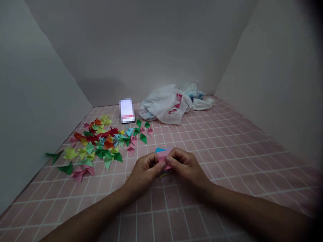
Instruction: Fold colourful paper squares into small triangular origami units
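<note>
A small piece of pink origami paper (164, 155) is pinched between both hands, near the middle of the pink gridded cloth (239, 161). My left hand (146, 169) grips its left side, thumb in front and fingers curled behind. On the other side my right hand (185, 166) holds it the same way, and the two thumb tips nearly meet. Behind the pink paper, a blue paper (160, 150) shows at the upper left. A bit of yellow peeks out below the hands. The fingers partly hide the folds of the pink piece.
Many folded paper cranes (101, 141) in several colours lie scattered at the left. A lit phone (127, 111) leans at the back, its screen blurred. Right of it sit a crumpled white plastic bag (164, 104) and a blue-and-white packet (194, 93). Grey walls (151, 43) enclose three sides.
</note>
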Available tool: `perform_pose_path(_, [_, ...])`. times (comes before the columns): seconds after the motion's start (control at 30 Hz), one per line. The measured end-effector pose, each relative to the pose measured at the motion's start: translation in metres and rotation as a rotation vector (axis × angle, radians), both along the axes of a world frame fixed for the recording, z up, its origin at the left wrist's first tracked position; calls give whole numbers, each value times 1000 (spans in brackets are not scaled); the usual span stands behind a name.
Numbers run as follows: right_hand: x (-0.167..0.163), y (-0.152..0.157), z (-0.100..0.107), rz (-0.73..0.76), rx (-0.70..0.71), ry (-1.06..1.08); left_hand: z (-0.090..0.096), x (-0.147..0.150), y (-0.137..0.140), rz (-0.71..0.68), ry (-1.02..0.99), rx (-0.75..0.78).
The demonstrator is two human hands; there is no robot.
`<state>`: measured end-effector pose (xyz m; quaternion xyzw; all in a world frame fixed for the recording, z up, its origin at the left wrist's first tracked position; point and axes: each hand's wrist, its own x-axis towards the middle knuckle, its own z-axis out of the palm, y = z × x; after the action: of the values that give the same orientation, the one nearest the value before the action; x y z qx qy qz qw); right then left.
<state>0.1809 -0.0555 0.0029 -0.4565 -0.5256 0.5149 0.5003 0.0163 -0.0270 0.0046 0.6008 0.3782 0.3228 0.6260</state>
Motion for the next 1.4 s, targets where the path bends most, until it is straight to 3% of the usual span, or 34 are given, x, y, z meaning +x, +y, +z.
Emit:
perform_pose_path(0.43, [0,1,6,16,60,-141,1,-5,-3,41,75,191])
perform_pose_path(0.6, [1,3,1,11,17,-54,-1,-4,-1,0,52,121])
perform_pose_path(0.8, [-1,5,-5,125,-41,-3,-5,-4,2,114,-26,84])
perform_pose_path(1.17, [4,4,0,31,130,-255,7,-5,6,16,44,50])
perform_pose_path(1.3, [4,7,-5,-17,71,-141,3,-3,4,9,22,19])
perform_pose_path(1.4, [2,8,-5,39,24,-33,1,-1,2,35,-43,-12])
